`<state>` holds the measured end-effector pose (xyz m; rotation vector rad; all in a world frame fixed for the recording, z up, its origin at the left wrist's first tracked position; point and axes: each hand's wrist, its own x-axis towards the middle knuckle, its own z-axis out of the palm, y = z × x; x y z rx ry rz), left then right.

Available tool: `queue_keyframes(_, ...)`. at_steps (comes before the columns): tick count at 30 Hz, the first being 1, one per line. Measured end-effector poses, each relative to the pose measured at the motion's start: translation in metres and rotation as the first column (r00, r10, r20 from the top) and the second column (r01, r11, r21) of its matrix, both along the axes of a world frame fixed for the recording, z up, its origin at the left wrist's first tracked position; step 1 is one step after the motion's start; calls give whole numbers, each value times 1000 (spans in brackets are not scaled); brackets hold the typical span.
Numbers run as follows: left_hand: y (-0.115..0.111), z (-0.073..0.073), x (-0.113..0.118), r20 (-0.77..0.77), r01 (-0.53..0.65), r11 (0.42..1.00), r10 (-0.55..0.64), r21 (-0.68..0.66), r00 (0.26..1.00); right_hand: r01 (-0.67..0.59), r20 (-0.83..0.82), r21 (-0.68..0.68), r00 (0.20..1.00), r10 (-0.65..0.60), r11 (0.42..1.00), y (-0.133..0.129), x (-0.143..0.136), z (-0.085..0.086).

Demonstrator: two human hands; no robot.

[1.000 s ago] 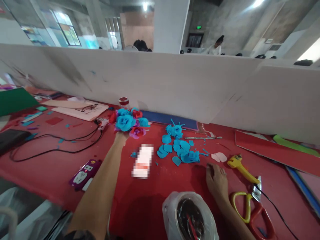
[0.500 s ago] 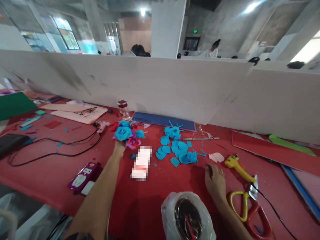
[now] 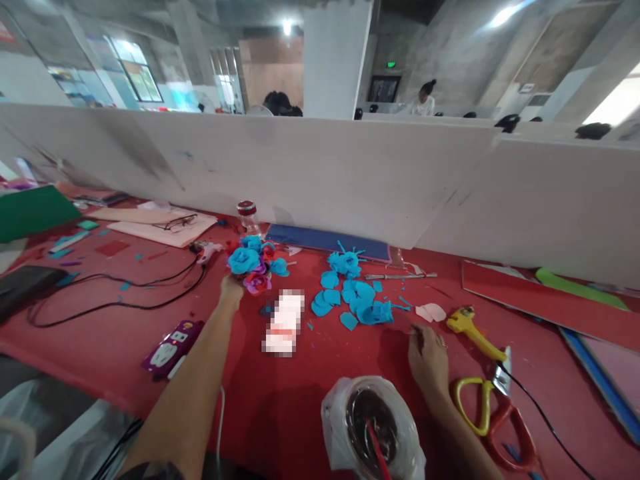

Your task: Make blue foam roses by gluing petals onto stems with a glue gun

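Note:
My left hand (image 3: 232, 291) reaches to a bunch of blue, red and purple flowers (image 3: 246, 260) and closes on it from below; its fingers are mostly hidden behind the petals. My right hand (image 3: 428, 351) rests on the red table with its fingers curled in, and whatever lies under them is too small to make out. Between the hands lie blue petals (image 3: 330, 298) and a blue flower (image 3: 346, 261) with thin strips. Pale pink petals (image 3: 431, 312) sit just beyond my right hand. A pixelated phone-like object (image 3: 284, 323) lies right of my left forearm.
A plastic-lined tub (image 3: 410, 427) stands at the front. Scissors (image 3: 515, 427) and a yellow glue gun (image 3: 473, 332) lie right, a purple case (image 3: 173, 348) and pale glue gun (image 3: 207, 252) left. Behind are a jar (image 3: 247, 217), a blue board (image 3: 325, 240) and a white partition (image 3: 300, 167).
My left hand has shifted slightly left, and the flower bunch has tilted and moved left with it. My right hand stays in nearly the same place. The view has shifted slightly.

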<state>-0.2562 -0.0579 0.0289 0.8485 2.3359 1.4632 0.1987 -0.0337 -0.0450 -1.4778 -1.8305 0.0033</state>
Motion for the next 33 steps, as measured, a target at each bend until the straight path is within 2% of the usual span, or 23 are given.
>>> queue_keyframes(4,-10,6,-4,3,-46,996,47,-74,999,-8,-19,-4,1000,8,1000,0,1,0)
queue_keyframes(8,-37,14,-5,-5,-21,987,21,-159,1000,9,-39,1,999,-9,1000,1,0,1)
queue_keyframes(12,-73,24,16,-127,-16,966,-18,-258,992,15,-67,59,998,-11,998,-3,-1,5)
queue_keyframes(14,-84,26,33,-141,66,954,-111,-292,984,20,-74,96,997,-13,995,-7,-1,10)
queue_keyframes(17,-88,21,58,-94,146,965,-169,-218,981,9,-67,129,998,0,992,-11,-1,25)
queue_keyframes(20,-82,16,82,-28,187,981,-189,-51,982,4,-91,141,996,9,990,-7,-4,51)
queue_keyframes(23,-71,17,108,129,321,947,-319,3,939,-10,-162,94,986,25,995,13,-18,80)
queue_keyframes(26,-59,21,132,174,380,925,-372,-18,912,-177,-204,-86,966,157,980,48,-43,99)
queue_keyframes(28,-51,20,144,145,411,912,-404,-16,903,-283,-81,-192,959,273,940,77,-64,103)
queue_keyframes(33,-40,6,159,-21,421,899,-422,116,906,-326,89,-209,933,350,922,149,-103,98)
